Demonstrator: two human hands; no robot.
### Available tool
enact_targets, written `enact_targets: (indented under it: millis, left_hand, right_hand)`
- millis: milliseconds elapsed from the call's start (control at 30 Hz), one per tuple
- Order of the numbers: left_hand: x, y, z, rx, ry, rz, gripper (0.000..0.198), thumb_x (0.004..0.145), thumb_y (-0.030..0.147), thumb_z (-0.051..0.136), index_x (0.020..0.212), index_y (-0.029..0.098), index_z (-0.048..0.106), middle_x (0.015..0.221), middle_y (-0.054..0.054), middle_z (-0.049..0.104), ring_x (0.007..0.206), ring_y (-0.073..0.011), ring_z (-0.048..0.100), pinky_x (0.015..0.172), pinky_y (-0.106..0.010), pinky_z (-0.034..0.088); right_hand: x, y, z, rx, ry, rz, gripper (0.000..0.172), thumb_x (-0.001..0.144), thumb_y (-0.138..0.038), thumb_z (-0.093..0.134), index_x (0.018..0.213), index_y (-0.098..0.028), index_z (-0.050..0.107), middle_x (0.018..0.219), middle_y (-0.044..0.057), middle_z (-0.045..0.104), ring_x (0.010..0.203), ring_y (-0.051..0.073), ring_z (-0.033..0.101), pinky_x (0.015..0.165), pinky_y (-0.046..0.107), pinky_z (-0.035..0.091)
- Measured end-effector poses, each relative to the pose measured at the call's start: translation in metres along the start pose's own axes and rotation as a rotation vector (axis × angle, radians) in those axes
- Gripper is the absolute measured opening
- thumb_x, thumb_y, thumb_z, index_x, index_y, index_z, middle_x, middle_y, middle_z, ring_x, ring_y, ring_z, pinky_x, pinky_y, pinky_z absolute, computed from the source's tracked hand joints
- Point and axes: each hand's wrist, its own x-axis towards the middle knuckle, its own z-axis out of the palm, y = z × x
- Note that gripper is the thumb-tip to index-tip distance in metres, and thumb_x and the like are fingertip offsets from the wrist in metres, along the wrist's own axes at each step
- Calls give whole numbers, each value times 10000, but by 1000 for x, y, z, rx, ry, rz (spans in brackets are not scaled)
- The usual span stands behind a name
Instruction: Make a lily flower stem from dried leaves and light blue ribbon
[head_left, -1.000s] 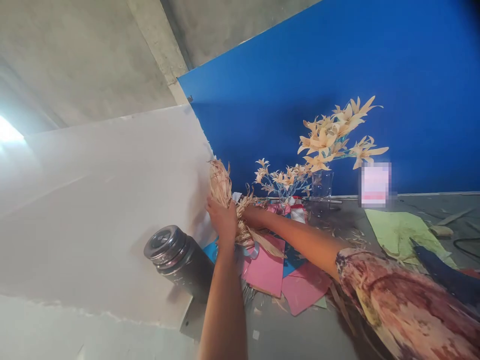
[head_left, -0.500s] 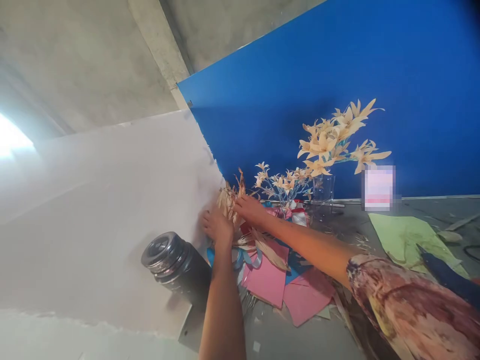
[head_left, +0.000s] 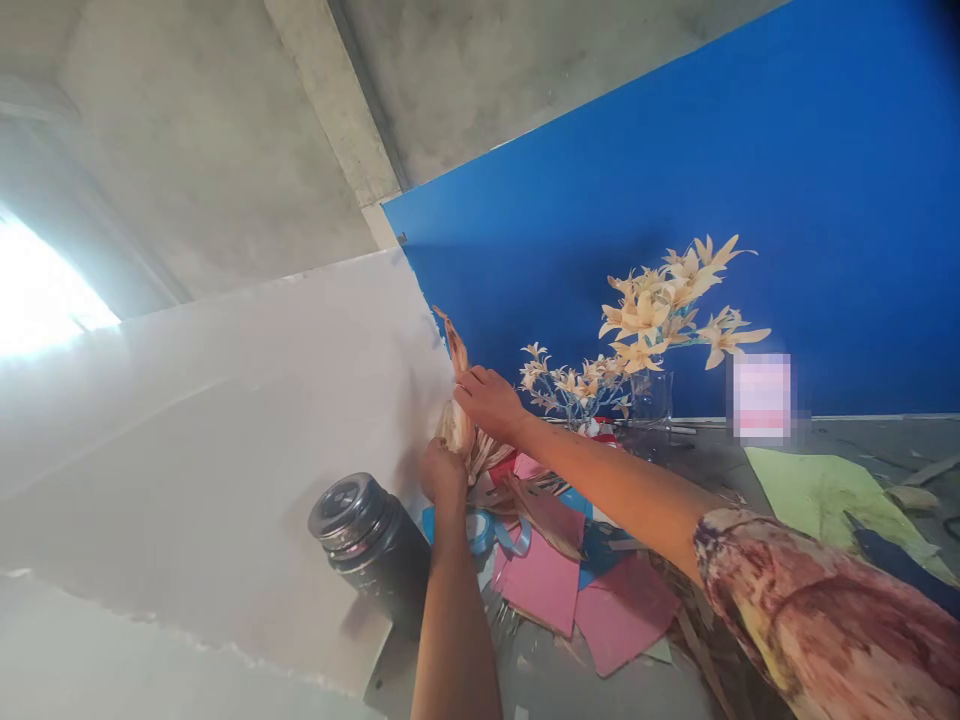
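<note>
At the corner where the white and blue panels meet, my right hand (head_left: 491, 402) is closed around a dried corn husk (head_left: 457, 350) whose brown tip points up. Lower and to the left, my left hand (head_left: 444, 472) is closed on a pale bunch of husks (head_left: 452, 428); its fingertips are partly hidden. More loose husk strips (head_left: 536, 505) lie below my right wrist, over pink paper sheets (head_left: 546, 575). A roll of light-blue ribbon (head_left: 480, 530) rests close to my left forearm.
A dark flask (head_left: 375, 545) stands left of my left forearm. Cream flowers (head_left: 646, 305) rise from a clear glass vase (head_left: 651, 398), beside a smaller flower bunch (head_left: 577, 385). To the right lie a green sheet (head_left: 821, 500) and a dark pointed tool (head_left: 892, 560). A blue panel (head_left: 750, 180) closes the back.
My right hand has lifted one husk higher, apart from the bunch, toward the panel corner. My left hand stays at the bunch. The whole view has shifted slightly.
</note>
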Motion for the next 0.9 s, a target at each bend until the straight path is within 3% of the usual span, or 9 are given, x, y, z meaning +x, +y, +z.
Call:
enact_targets:
  millis: [200, 333, 400, 433, 500, 567, 667, 800, 900]
  left_hand:
    - [-10, 6, -14, -294, -11, 62, 240, 819, 207, 482, 879, 168, 711, 856, -149, 713, 883, -281, 667, 757, -376, 499]
    - [-37, 25, -38, -568, -97, 100, 450, 916, 435, 344, 934, 141, 684, 823, -124, 706, 746, -232, 667, 651, -333, 522]
    - [-67, 42, -52, -736, -242, 153, 621, 917, 591, 257, 1011, 146, 680, 891, -120, 719, 761, -220, 678, 654, -327, 536]
    - [-86, 51, -59, -968, -441, 217, 661, 885, 662, 307, 1108, 149, 659, 1014, -139, 711, 846, -235, 678, 701, -338, 540]
    - [-127, 72, -69, -1238, -678, 314, 706, 744, 729, 542, 1186, 186, 634, 1074, -130, 693, 861, -245, 665, 687, -321, 532]
    - [-166, 94, -71, -1191, -813, 377, 640, 651, 589, 753, 1139, 188, 652, 948, -100, 700, 742, -208, 638, 619, -277, 499]
    - [-210, 121, -56, -1125, -797, 267, 411, 771, 565, 655, 877, 168, 672, 615, -31, 616, 484, -137, 508, 460, -238, 387]
    - [-244, 143, -27, -1121, -729, 269, 318, 782, 483, 650, 864, 177, 681, 685, -24, 640, 548, -143, 514, 507, -241, 399]
    - [-260, 150, -17, -1042, -639, 378, 244, 790, 410, 647, 890, 190, 680, 686, -6, 632, 588, -151, 516, 535, -238, 395]
  right_hand:
    - [15, 10, -76, -7, 314, -149, 258, 1016, -127, 352, 1038, -173, 605, 1229, 115, 576, 1060, 230, 452, 872, 379, 364]
    - [-21, 21, -137, 31, 486, -143, 235, 999, -109, 390, 916, -185, 596, 1168, 96, 598, 1034, 212, 474, 890, 361, 401]
    - [-53, 25, -163, 67, 502, -111, 221, 981, -99, 414, 872, -195, 580, 1135, 96, 602, 1010, 209, 494, 879, 361, 429]
    - [-70, 25, -175, 78, 486, -90, 213, 970, -90, 427, 867, -199, 577, 1136, 93, 601, 1008, 206, 504, 879, 361, 440]
    - [-104, 26, -196, 80, 450, -53, 178, 954, -97, 460, 873, -199, 580, 1138, 98, 605, 997, 210, 515, 876, 373, 459]
    - [-138, 25, -214, 91, 362, -49, 139, 941, -109, 484, 912, -198, 587, 1152, 106, 609, 1001, 221, 527, 872, 388, 480]
    - [-186, 23, -237, 154, 353, 11, 238, 917, -54, 449, 1031, -218, 579, 1179, 105, 606, 1020, 219, 566, 874, 396, 509]
    - [-240, 22, -257, 296, 560, 440, 172, 905, -112, 491, 1012, -234, 548, 1114, 109, 603, 940, 202, 629, 694, 313, 563]
    - [-270, 18, -267, 316, 560, 641, 100, 886, -210, 576, 971, -230, 527, 1136, 114, 594, 881, 191, 644, 590, 269, 550]
